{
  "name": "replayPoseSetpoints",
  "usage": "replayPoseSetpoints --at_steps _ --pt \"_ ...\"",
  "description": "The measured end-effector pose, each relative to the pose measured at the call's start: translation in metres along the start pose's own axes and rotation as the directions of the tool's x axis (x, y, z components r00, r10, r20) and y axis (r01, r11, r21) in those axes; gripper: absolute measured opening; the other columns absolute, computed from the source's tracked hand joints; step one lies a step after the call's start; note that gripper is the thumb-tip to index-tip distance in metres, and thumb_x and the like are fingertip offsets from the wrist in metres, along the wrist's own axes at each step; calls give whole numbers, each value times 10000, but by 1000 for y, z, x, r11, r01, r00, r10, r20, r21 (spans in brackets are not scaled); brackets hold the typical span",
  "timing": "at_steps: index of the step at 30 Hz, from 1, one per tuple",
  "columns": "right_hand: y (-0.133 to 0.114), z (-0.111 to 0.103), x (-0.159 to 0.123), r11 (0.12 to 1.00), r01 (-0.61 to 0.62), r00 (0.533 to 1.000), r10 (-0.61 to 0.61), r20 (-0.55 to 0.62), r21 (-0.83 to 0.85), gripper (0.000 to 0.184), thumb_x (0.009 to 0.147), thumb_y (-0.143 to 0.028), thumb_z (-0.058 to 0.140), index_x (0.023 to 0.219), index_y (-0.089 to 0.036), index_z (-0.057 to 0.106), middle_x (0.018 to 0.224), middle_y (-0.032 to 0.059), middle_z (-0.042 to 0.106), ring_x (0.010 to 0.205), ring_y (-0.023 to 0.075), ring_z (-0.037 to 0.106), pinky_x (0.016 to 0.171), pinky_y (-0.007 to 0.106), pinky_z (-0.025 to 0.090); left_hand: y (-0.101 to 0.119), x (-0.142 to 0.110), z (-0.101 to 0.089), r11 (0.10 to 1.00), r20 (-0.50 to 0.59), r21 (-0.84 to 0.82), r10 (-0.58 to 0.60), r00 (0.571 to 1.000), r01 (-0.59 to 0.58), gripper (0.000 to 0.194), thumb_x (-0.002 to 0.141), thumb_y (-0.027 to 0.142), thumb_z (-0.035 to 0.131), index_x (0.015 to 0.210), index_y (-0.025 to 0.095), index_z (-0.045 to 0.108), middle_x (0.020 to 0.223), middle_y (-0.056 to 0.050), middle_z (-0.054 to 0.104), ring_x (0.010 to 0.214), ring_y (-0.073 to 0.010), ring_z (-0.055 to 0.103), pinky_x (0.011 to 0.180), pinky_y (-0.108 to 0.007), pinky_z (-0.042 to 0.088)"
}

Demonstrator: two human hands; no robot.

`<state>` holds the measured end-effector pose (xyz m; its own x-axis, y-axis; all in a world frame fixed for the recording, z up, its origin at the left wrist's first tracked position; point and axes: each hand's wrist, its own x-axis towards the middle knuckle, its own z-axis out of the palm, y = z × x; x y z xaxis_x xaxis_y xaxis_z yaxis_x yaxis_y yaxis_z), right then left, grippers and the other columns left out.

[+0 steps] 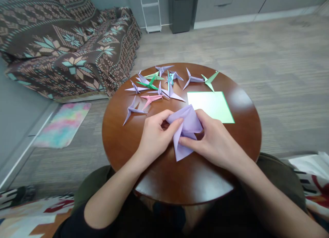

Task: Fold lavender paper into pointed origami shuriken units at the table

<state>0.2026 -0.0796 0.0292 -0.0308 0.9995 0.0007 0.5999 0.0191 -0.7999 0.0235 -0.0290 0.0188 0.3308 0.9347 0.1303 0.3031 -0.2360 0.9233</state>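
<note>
A partly folded sheet of purple origami paper (186, 116) is held between both hands above the round table. My left hand (157, 131) pinches its left edge, with the thumb lying on top of a fold. My right hand (212, 135) grips the right side, its thumb tucked under a raised flap and its fingers behind the paper. One pointed corner hangs down toward me. Some fingertips are hidden behind the sheet. Just beyond my right hand lies a stack of light green paper squares (212, 106).
Several folded paper cranes in purple, green, blue and pink, including a pink one (151, 99) and a light green one (210, 81), cover the far left and back of the brown table (185, 183). A patterned sofa (77, 56) stands beyond at the left.
</note>
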Motion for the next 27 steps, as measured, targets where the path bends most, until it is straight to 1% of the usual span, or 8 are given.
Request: replayPoseSetpoints --at_steps 4,8,10,12,15,18,23,27 --pt "5 -11 2 963 49 997 -30 -75 264 250 873 -391 768 1001 -232 623 877 35 726 766 211 684 630 301 498 -2 2 -1 991 54 -125 -42 998 49 244 892 389 763 854 151 727 745 -1 687 660 -130 592 609 -212 465" --pt "13 -16 4 937 80 986 -23 -167 341 212 879 -343 779 956 -234 613 801 21 720 695 191 676 605 297 498 -6 3 -1 962 137 -252 -75 988 108 311 848 442 815 828 140 743 755 -16 708 664 -136 606 607 -218 463" --pt "16 -16 4 934 106 982 -43 -186 341 221 888 -316 770 976 -245 581 816 9 723 670 174 664 595 288 497 -7 4 -1 961 144 -253 -78 986 113 304 836 433 833 838 134 775 761 -20 727 676 -139 614 621 -222 464" --pt "17 -15 4 948 139 978 -86 -192 285 148 917 -287 727 944 -239 590 836 9 721 678 164 664 604 280 510 -7 4 -1 968 140 -231 -71 988 102 276 842 409 836 858 135 810 773 -22 754 694 -143 628 651 -225 473" --pt "16 -13 4 965 169 975 -135 -175 199 48 926 -255 694 905 -213 683 857 23 742 714 176 692 642 288 556 -7 5 -2 974 130 -216 -40 991 67 239 859 381 825 877 143 844 820 -31 799 739 -161 669 697 -236 497" --pt "14 -13 4 958 173 973 -129 -193 228 84 891 -251 737 956 -199 746 873 29 772 708 182 703 631 291 579 -8 5 -2 968 141 -241 -30 990 64 227 849 373 834 884 150 861 847 -41 822 753 -181 696 707 -249 517" --pt "12 -15 4 944 203 962 -142 -233 261 44 879 -221 751 913 -197 766 901 27 788 705 161 701 599 254 546 -9 5 -1 951 219 -281 -66 973 128 199 808 351 871 861 160 864 809 -33 818 708 -165 684 675 -239 505" --pt "12 -17 3 948 211 967 -167 -194 236 71 887 -188 718 826 -186 754 790 8 754 644 134 652 578 236 499 -8 5 -2 947 260 -285 -72 963 148 207 838 369 845 850 163 863 788 -27 807 686 -147 661 655 -229 486"
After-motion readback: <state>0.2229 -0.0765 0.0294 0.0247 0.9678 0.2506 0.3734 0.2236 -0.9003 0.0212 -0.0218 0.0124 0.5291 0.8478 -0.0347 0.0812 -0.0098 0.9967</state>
